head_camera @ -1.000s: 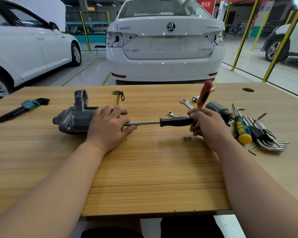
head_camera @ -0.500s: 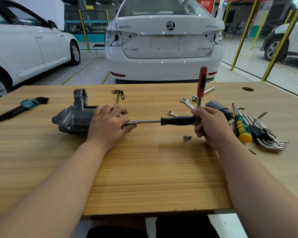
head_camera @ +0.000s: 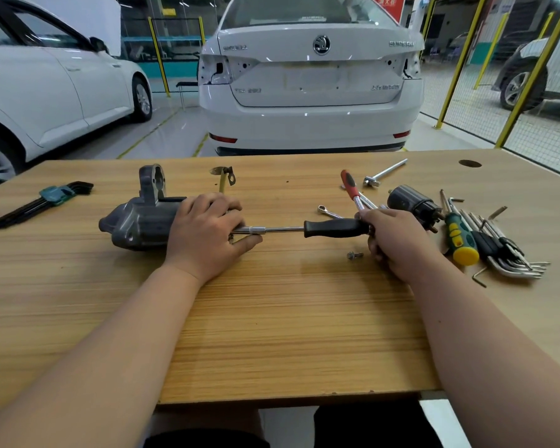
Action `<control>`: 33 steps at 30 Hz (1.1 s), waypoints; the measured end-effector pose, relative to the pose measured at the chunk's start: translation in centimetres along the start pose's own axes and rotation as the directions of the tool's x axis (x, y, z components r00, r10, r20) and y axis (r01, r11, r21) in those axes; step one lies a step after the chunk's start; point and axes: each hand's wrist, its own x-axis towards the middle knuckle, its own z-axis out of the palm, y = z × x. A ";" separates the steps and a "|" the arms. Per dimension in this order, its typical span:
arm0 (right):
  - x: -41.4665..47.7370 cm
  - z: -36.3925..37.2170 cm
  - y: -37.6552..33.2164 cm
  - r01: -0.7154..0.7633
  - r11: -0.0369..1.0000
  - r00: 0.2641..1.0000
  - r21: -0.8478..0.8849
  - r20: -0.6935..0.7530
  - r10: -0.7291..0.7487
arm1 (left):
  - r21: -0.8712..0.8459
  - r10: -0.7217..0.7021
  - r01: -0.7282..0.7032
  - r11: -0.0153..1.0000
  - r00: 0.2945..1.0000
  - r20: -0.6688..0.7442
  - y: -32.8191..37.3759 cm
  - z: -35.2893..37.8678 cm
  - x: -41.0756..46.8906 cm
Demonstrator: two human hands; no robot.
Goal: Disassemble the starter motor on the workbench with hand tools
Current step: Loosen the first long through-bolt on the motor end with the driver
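The grey starter motor (head_camera: 136, 221) lies on its side at the left of the wooden workbench (head_camera: 272, 334). My left hand (head_camera: 204, 234) grips its right end and hides it. A long socket driver with a black handle (head_camera: 333, 228) runs level from the motor to my right hand (head_camera: 398, 240). That hand grips the driver's end together with a ratchet whose red handle (head_camera: 349, 183) leans up and to the left. A loose bolt (head_camera: 354, 255) lies just below the handle.
A hex key set in a teal holder (head_camera: 42, 198) lies far left. A solenoid (head_camera: 411, 202), a green-yellow screwdriver (head_camera: 459, 237), loose hex keys (head_camera: 511, 257), a small spanner (head_camera: 328, 212) and a T-bar (head_camera: 385, 173) crowd the right side. A brass terminal strap (head_camera: 223, 177) sits behind the motor.
The red ratchet handle has swung from leaning right, through upright, to leaning left. My right hand turned with it. The left hand and motor have stayed put.
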 end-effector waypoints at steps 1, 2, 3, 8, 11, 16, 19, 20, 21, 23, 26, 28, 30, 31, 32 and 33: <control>0.0 0.0 0.0 0.009 1.000 1.000 0.029 0.002 -0.009 | -0.004 -0.007 0.007 1.000 1.000 0.006 0.0 -0.1 0.0; 0.0 -0.1 0.0 0.016 0.998 1.000 0.054 0.003 -0.016 | -0.006 -0.010 0.010 1.000 1.000 0.012 0.1 -0.1 0.0; 0.0 -0.1 0.0 0.020 0.997 1.000 0.073 0.002 -0.020 | -0.007 -0.010 0.011 1.000 1.000 0.016 0.1 -0.2 0.0; 0.1 -0.2 -0.1 0.052 0.989 0.998 0.141 0.020 -0.056 | 0.000 -0.005 0.005 1.000 1.000 0.008 0.1 -0.2 0.1; 0.1 -0.4 0.1 0.098 0.992 0.994 0.081 0.041 -0.101 | 0.021 0.002 -0.003 1.000 1.000 0.011 0.0 -0.2 0.1; 0.2 -0.4 0.1 0.089 0.995 0.995 0.051 0.032 -0.090 | 0.012 0.007 -0.007 1.000 1.000 -0.009 0.0 -0.1 0.0; 0.2 -0.5 0.1 0.068 0.994 0.997 0.084 0.041 -0.072 | 0.012 0.011 -0.011 1.000 1.000 -0.009 0.0 0.0 0.0; 0.2 -0.5 0.1 0.057 0.995 0.997 0.085 0.038 -0.061 | 0.009 0.007 -0.007 1.000 1.000 -0.004 0.0 0.0 0.0; 0.2 -0.5 0.1 0.046 0.995 0.998 0.085 0.032 -0.049 | 0.006 0.004 -0.004 1.000 1.000 -0.003 0.0 0.0 0.0; 0.2 -0.5 0.1 0.022 0.995 0.999 0.096 0.023 -0.025 | 0.002 0.003 -0.003 1.000 1.000 -0.014 0.0 0.0 0.0; 0.2 -0.5 0.2 0.022 0.998 1.000 0.064 -0.003 -0.022 | 0.001 0.013 -0.013 1.000 0.999 -0.034 0.0 0.1 -0.1; 0.3 -0.4 0.3 0.010 1.000 1.000 0.029 -0.023 -0.010 | -0.006 0.019 -0.019 1.000 0.999 -0.036 -0.1 0.1 -0.1; 0.4 -0.4 0.2 -0.023 0.999 0.999 0.026 -0.039 0.024 | -0.006 0.020 -0.020 1.000 0.999 -0.034 -0.1 0.2 -0.1; 0.4 -0.3 0.2 -0.039 0.999 0.998 0.022 -0.045 0.040 | -0.005 0.019 -0.019 1.000 0.999 -0.035 -0.2 0.2 -0.1; 0.4 -0.4 0.1 -0.052 0.999 0.998 0.013 -0.045 0.052 | -0.004 0.018 -0.018 1.000 0.999 -0.038 -0.2 0.2 -0.1; 0.5 -0.3 0.1 -0.057 0.998 0.997 0.003 -0.041 0.058 | -0.003 0.018 -0.018 1.000 0.999 -0.042 -0.1 0.2 -0.1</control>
